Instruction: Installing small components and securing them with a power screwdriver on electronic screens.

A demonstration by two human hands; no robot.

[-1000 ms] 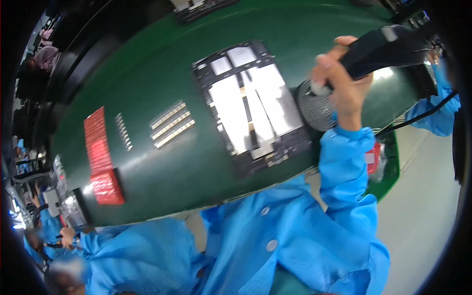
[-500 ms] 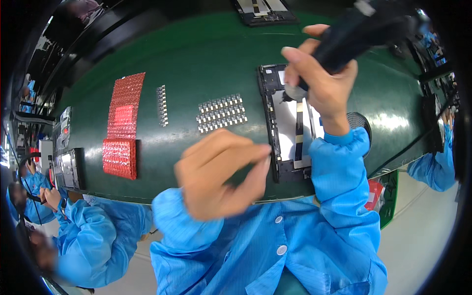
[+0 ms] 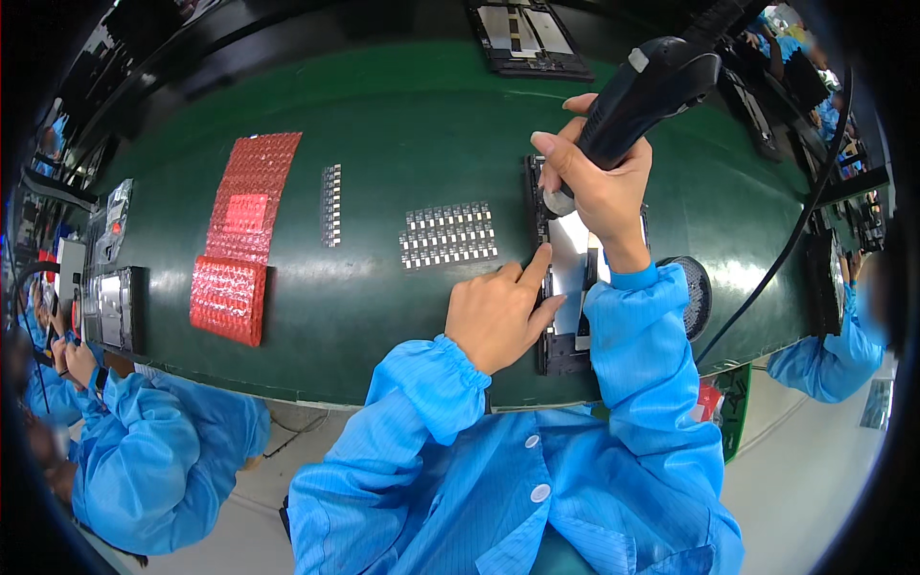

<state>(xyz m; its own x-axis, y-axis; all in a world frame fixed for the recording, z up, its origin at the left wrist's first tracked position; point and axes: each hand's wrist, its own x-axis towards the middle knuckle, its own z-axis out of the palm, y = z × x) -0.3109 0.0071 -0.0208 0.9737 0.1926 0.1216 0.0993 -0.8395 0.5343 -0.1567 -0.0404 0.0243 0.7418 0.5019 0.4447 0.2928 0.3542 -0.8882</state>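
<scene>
My right hand [image 3: 609, 196] grips a black electric screwdriver [image 3: 637, 101], tilted so its lower end points at the upper left part of an opened tablet-like device [image 3: 567, 268]. The device has a black frame and a pale inner panel; my right forearm and hand cover much of it. The driver's tip is hidden. My left hand [image 3: 494, 321] rests with its index finger on the device's left edge and its thumb lower down, spread apart. I see nothing held in it. Left of the device lie several rows of small pale parts [image 3: 448, 235] and one separate strip of parts [image 3: 332, 206].
Red bubble wrap [image 3: 254, 182] and a red wrapped stack [image 3: 227, 299] lie at the left. A round black container [image 3: 700, 299] sits by my right sleeve, near a black cable [image 3: 786, 268]. Another opened device [image 3: 527, 40] lies at the far side. A co-worker [image 3: 163, 431] sits at left.
My left hand has moved right and opened from a pinch-like shape onto the device's edge. The screwdriver has shifted left and slightly down in my right hand. The view has shifted slightly.
</scene>
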